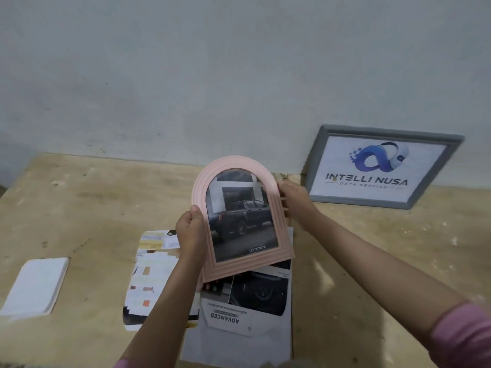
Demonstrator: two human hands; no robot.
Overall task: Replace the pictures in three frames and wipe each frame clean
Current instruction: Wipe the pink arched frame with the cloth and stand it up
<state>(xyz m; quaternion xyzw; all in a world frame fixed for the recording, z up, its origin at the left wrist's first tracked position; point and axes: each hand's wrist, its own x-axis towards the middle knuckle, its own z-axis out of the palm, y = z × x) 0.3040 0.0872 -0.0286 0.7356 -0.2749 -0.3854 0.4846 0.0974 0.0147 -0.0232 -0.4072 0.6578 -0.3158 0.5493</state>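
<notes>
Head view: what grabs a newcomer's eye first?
The pink arched frame, held up mid-picture by the left hand and right hand, showing a dark pickup photo. Next, the grey frame with a blue logo, leaning on the wall at right. Brochure pages lie on the table below.

A worn wooden table (79,208) meets a pale, scuffed wall (186,75). On the left of the table lies a white folded sheet (34,285), possibly a cloth or paper pad.
</notes>
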